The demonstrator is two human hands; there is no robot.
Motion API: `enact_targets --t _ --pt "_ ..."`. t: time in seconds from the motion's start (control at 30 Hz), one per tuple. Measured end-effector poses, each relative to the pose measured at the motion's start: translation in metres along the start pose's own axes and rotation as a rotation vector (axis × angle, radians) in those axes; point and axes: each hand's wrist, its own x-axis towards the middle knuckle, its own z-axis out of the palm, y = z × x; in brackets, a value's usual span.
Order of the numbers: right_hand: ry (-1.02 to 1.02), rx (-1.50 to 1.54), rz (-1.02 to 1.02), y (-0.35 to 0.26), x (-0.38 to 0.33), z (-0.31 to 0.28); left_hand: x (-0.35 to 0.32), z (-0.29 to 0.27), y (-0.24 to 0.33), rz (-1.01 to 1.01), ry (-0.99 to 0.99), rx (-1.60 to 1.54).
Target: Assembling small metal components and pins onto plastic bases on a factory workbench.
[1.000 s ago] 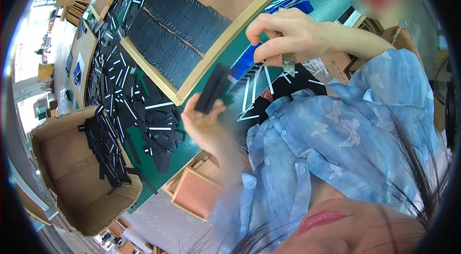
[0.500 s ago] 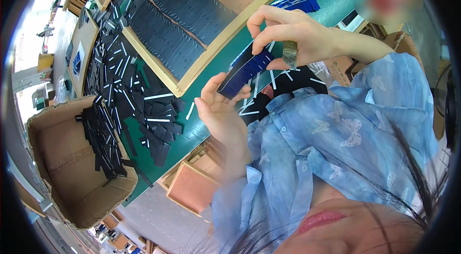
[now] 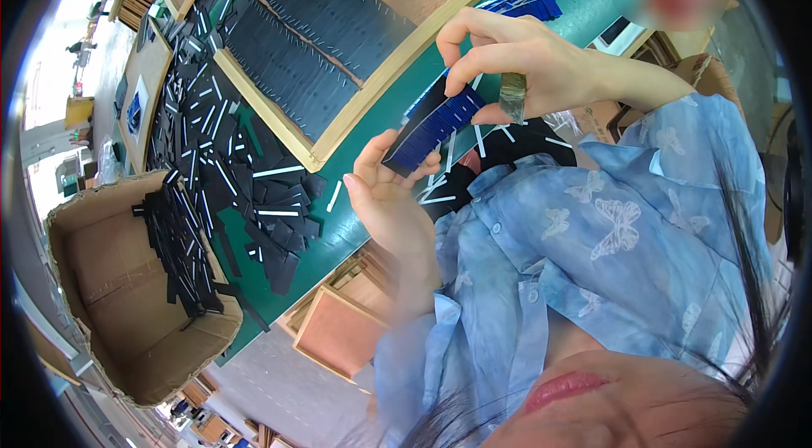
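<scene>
Both my hands hold a fanned stack of thin dark-blue strips (image 3: 434, 133) with a black outer face, tilted above the table edge. My left hand (image 3: 387, 186) cups its lower end, fingers curled behind it and thumb apart. At the upper end, the bent fingers and thumb of my right hand (image 3: 512, 63) pinch the stack. A small flat brownish, shiny piece (image 3: 512, 97) sticks out by the right palm; its kind is unclear. White slivers (image 3: 452, 148) lie on dark cloth below.
A wooden-framed board (image 3: 406, 63) carries rows of black pieces (image 3: 296, 50). Loose black pieces and white strips (image 3: 245, 186) litter the green table (image 3: 330, 232) at left, beside a cardboard box (image 3: 110, 279) with black strips. A bundle of blue strips (image 3: 524, 1) lies beyond my right hand.
The stack has turned slightly, and more of its blue strip edges show. Both hands keep nearly the same place and grip.
</scene>
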Motion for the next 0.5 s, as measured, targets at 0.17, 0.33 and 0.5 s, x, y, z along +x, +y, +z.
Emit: enact_targets --t 0.17,0.33,0.5 --pt "-0.04 0.01 -0.002 0.0 0.006 0.008 -0.002 -0.005 -0.002 -0.001 0.019 -0.022" --pt "-0.021 0.036 0.03 -0.005 0.007 0.004 -0.002 0.007 0.0 0.046 0.011 0.166" --pt "-0.033 0.11 0.135 -0.005 0.006 0.001 -0.005 0.005 0.004 -0.021 0.024 0.122"
